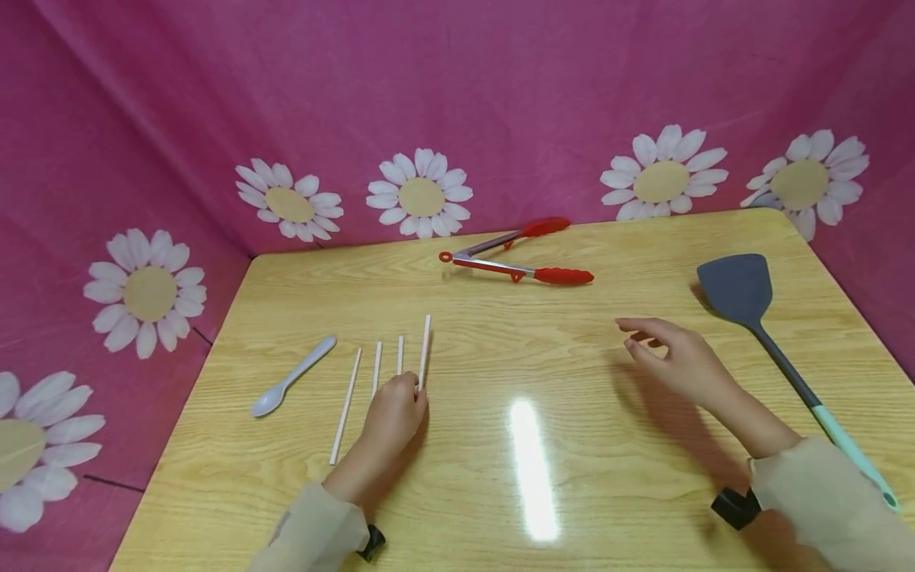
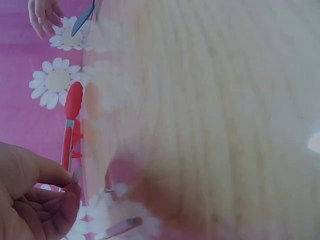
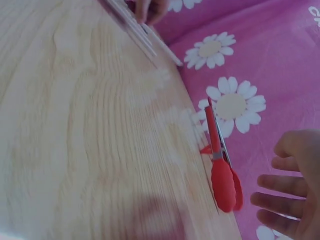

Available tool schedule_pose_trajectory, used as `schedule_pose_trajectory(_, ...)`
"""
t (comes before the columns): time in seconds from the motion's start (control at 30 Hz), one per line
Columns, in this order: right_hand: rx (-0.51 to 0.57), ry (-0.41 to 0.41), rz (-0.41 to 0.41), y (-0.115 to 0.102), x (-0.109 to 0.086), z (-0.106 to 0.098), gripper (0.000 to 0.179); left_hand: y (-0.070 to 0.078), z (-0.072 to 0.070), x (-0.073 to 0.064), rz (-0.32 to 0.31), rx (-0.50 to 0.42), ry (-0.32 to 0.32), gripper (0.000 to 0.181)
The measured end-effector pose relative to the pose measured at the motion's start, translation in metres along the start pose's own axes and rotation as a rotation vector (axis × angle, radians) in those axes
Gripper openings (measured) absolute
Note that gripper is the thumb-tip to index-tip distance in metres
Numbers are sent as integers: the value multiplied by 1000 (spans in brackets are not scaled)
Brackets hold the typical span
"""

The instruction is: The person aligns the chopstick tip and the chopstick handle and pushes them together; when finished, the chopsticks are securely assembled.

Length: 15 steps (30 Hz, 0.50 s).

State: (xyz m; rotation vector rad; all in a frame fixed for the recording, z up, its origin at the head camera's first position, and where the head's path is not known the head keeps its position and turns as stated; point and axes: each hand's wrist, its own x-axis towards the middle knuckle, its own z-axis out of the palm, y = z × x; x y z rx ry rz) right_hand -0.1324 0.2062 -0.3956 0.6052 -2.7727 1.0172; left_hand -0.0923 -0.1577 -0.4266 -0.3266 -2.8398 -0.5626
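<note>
In the head view my left hand (image 1: 391, 413) pinches a thin white stick (image 1: 425, 349) between thumb and fingers, its far end slanting up off the table. Several similar white sticks (image 1: 346, 405) lie side by side to the left, partly hidden behind the hand. A pale plastic spoon (image 1: 293, 377) rests farther left. My right hand (image 1: 682, 361) hovers over the right half of the table, fingers loosely bent and holding nothing. Nearest to it is a turner (image 1: 738, 290) with a dark grey blade and mint-green handle end. The right wrist view shows the right hand's (image 3: 290, 185) fingers apart.
Red-tipped metal tongs (image 1: 493, 268) lie spread at the back of the wooden table (image 1: 500, 357). A magenta cloth (image 1: 500, 95) with white daisies walls off the back and sides. Glare from a light falls on the table's front middle.
</note>
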Motion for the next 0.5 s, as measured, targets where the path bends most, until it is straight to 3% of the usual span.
schedule_pose_trajectory(0.2,-167,52,-25,14,4,-13,43,2,5,-5,-79,-44,-104,21)
schedule_pose_trajectory(0.5,-306,75,57,44,21,-47,57,4,12,-6,-63,41,-136,21)
